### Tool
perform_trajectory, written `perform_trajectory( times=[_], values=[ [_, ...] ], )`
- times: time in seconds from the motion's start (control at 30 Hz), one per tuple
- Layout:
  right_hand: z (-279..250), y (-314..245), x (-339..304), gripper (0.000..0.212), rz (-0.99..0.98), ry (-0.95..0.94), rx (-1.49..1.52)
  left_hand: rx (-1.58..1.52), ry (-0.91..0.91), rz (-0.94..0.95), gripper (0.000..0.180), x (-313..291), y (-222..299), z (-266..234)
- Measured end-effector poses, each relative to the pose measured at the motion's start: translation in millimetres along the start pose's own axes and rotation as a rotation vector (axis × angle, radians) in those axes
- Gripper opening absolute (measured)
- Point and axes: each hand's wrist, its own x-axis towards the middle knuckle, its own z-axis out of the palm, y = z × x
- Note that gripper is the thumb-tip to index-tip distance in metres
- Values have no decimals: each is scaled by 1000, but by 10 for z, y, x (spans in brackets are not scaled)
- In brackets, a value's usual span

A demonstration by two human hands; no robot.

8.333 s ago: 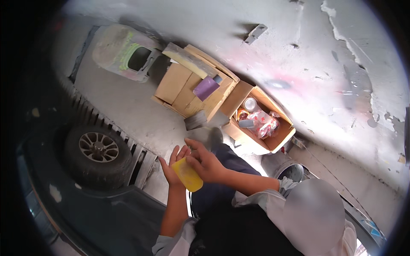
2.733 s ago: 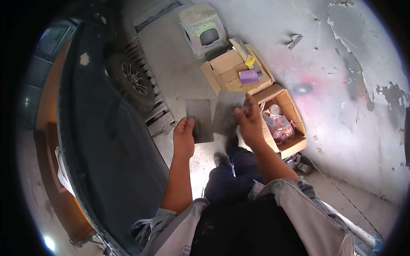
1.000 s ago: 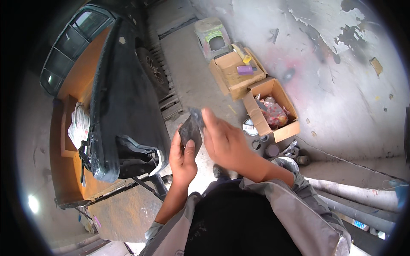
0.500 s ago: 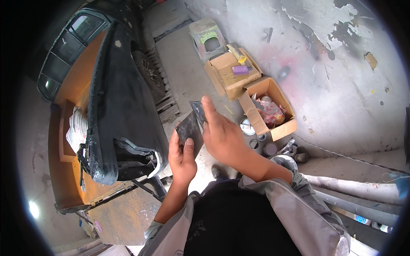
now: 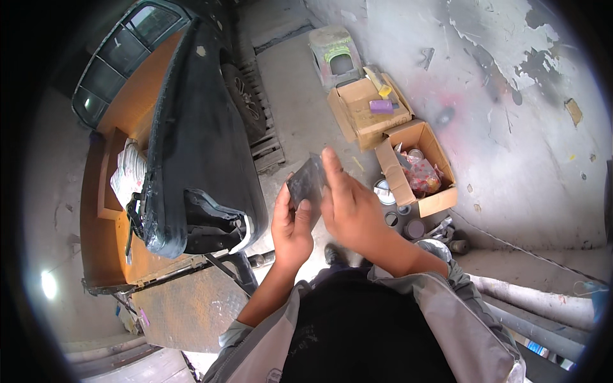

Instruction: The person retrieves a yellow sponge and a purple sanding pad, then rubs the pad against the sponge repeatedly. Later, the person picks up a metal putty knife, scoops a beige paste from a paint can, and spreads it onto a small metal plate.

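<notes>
A thin, dark grey rectangular sheet with pale smudges, like sandpaper (image 5: 306,182), is held up in front of me between both hands. My left hand (image 5: 292,225) is closed on its left edge, thumb on the near face and fingers behind. My right hand (image 5: 354,207) grips the right edge, with the index finger pointing up alongside it. The tips of the other right fingers are partly hidden. To the left of my hands stands the matte black side panel (image 5: 198,127) of a pickup truck, apart from the sheet.
Behind my hands are a cardboard box (image 5: 350,105) with a purple block (image 5: 382,106) on it and an open box (image 5: 387,167) of cans and plastic. Several cans (image 5: 415,228) stand on the floor nearby. A lowered orange-brown tailgate (image 5: 191,313) juts out at lower left; pipes (image 5: 543,295) run at right.
The sandpaper's two parts, spread apart with a gap before, now lie together as one flat piece. My right hand is closer to the left. The whole view has shifted slightly.
</notes>
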Motion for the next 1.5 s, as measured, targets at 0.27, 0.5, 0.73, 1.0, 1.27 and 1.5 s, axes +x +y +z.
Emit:
perform_trajectory(
  times=[0.27, 0.5, 0.73, 1.0, 1.27, 1.5],
  values=[
    [5, -26, -60, 72, 103, -126, -8, 4, 33, 10, 49, -93, -147, -21],
    [-286, 537, -103, 72, 532, 22, 435, -356, 143, -143, 23, -68, -31, -123],
    [-365, 981, -822, 70, 714, -185, 642, -1, 107, -545, 40, -191, -386, -230],
    [-459, 1010, -1069, 71, 821, -385, 641, 184, -7, -483, 35, -196, -729, -27],
    [-561, 909, -880, 78, 677, -776, 428, 109, -354, -593, 25, -125, -624, 212],
    [-541, 1007, -924, 74, 733, -847, 517, 158, -380, -608, 18, -184, -602, 193]
  ],
)
